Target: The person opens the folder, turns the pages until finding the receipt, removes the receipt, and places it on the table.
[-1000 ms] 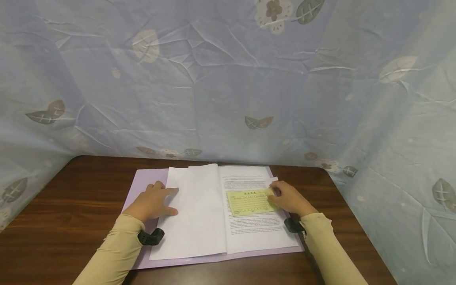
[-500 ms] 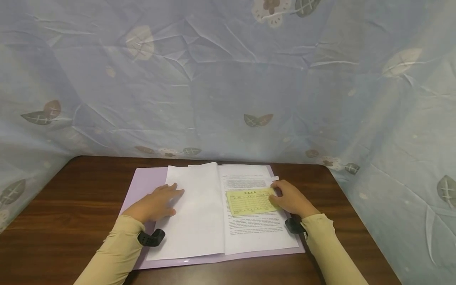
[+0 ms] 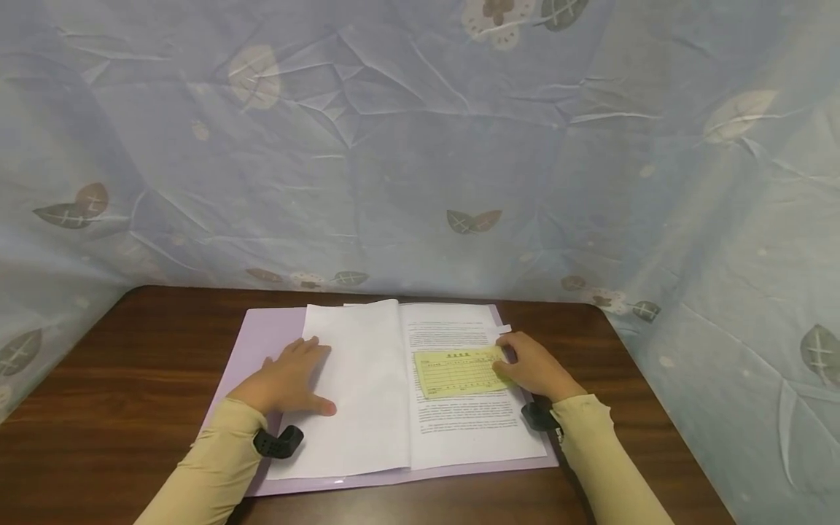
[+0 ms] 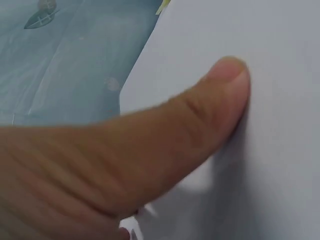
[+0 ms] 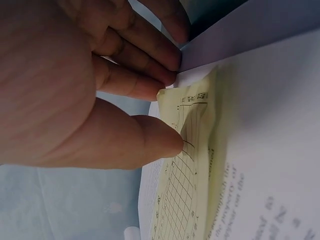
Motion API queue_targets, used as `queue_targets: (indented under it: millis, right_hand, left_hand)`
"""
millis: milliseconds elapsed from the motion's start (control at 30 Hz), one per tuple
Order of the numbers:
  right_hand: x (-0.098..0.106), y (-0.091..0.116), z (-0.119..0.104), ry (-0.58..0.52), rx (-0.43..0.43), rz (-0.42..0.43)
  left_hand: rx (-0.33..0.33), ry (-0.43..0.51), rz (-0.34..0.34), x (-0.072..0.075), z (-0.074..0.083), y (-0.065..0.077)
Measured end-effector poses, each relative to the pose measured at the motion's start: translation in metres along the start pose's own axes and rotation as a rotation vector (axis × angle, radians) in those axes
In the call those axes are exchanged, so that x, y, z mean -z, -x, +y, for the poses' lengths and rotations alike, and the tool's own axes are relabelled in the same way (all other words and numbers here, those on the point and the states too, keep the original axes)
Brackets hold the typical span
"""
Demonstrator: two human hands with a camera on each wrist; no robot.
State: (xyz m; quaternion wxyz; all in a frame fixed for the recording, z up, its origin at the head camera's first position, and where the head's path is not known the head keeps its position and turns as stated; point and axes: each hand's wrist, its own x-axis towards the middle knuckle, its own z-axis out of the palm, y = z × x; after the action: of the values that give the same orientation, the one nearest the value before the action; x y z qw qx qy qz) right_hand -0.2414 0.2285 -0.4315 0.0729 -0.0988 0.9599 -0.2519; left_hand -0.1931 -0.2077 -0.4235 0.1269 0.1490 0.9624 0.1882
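Observation:
A lilac folder (image 3: 262, 328) lies spread on the table, bearing white sheets. My left hand (image 3: 289, 379) rests spread on the blank page (image 3: 367, 394) at the left; in the left wrist view its thumb (image 4: 200, 110) reaches across the white paper. On the printed page (image 3: 459, 437) at the right is a yellow slip (image 3: 453, 375) with a ruled grid. My right hand (image 3: 534, 367) pinches that slip near its right end. In the right wrist view the thumb (image 5: 155, 140) lies over the slip's face, and the other fingers reach its edge and the folder.
The dark wooden table (image 3: 131, 379) extends around the folder. A floral fabric sheet (image 3: 407, 160) hangs behind and beside it. A small white tab (image 3: 504, 329) sticks out at the folder's right edge, just beyond my right hand.
My left hand's thumb has swung outward over the blank page, and its fingers have shifted slightly. My right hand stays at the yellow slip, almost unmoved.

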Motion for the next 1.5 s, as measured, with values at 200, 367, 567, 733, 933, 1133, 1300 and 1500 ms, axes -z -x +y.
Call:
queue_targets:
  millis: [200,367,567,733,933,1133,1300,1500]
  right_hand:
    - [0.0000,-0.0013,0.0002,-0.011,-0.006,0.003]
    - [0.0008,-0.0009,0.0010,-0.026,-0.004,0.005]
    - [-0.0002,-0.0009,0.0032,-0.025,0.002,0.012]
    - [-0.0013,-0.0010,0.0039,-0.023,0.002,0.014]
    - [-0.0005,-0.0008,0.0020,-0.009,0.014,0.014]
    - [0.0005,-0.0010,0.0022,0.008,0.028,0.015]
    - [-0.0001,-0.0023,0.0044,0.012,0.036,0.018]
    - [-0.0022,-0.0031,0.0063,-0.009,0.024,0.018]
  left_hand:
    - [0.005,0.012,-0.016,0.0022,0.0016,0.0013]
    - [0.007,0.000,-0.017,0.0024,0.0015,0.0020]
    - [-0.002,-0.009,0.004,0.0019,0.0017,0.0015]
    - [-0.004,-0.026,0.016,0.0010,0.0012,0.0004]
    - [0.004,-0.030,0.014,0.0015,0.0019,0.0005]
    - [-0.001,-0.028,0.014,0.0027,0.0026,0.0014]
    - [-0.004,-0.030,0.014,0.0027,0.0022,0.0013]
    - [-0.008,-0.034,0.007,0.0020,0.0021,0.0014]
